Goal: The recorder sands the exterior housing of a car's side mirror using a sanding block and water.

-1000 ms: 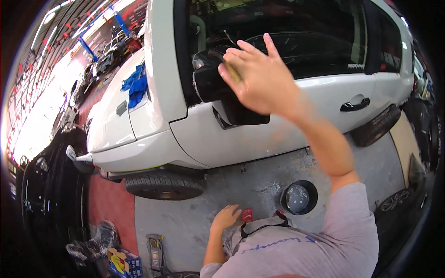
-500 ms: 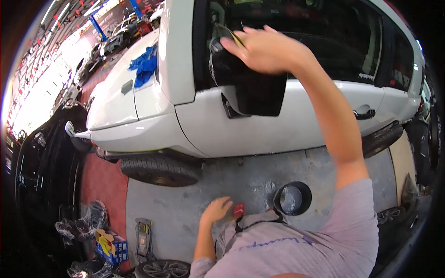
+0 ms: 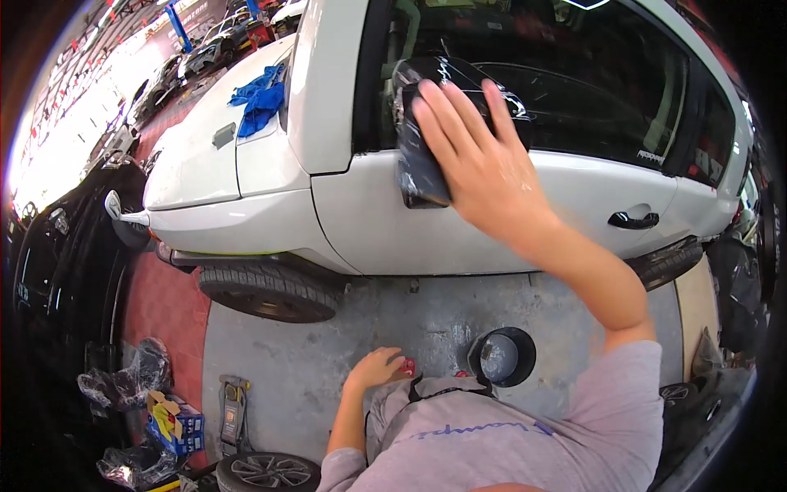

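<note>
As the right hand (image 3: pixel 485 170), grip hidden, touches the mirror (image 3: pixel 420 170), left hand (image 3: pixel 376 368) loose, the lower-middle bucket (image 3: pixel 526 357) holds grey water (image 3: pixel 497 359).

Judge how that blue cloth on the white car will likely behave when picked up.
The blue cloth should be floppy, since it lies crumpled in loose folds. It looks thin, so it's probably light, though dampness can't be judged. If pushed, it may bunch or slide across the glossy paint of the white car.

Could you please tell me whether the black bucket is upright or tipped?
Upright: the black bucket stands on the grey floor, its mouth facing up.
</note>
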Tool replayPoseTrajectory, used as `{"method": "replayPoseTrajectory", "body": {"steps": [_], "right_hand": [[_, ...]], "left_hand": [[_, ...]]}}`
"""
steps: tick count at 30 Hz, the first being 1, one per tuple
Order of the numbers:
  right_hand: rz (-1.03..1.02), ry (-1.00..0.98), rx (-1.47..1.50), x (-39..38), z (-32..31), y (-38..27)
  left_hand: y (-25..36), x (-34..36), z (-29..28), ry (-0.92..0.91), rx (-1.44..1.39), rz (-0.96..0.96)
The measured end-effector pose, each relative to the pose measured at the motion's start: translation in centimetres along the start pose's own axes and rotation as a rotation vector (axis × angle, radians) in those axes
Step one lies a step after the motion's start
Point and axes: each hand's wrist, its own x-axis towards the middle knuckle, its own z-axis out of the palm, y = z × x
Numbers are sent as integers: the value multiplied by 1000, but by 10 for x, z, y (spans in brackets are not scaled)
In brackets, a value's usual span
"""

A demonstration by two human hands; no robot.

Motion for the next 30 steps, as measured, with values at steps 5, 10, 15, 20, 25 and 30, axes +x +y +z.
{"method": "replayPoseTrajectory", "body": {"steps": [5,10,15,20,25,30], "right_hand": [[-81,40,-74,7,13,17],[-125,-41,-51,-7,0,17],[-80,-127,31,28,7,18],[-174,-251,-306,-24,7,14],[-264,-170,-397,-48,22,31],[-288,-274,-510,-52,8,48]], "left_hand": [[-7,17,15,-76,-272,-63],[-14,-1,16,-10,-317,-168],[-50,14,38,4,-300,-216],[-67,-5,44,137,-434,-245],[-84,7,62,254,-499,-424],[-100,18,85,178,-504,-301]]}}
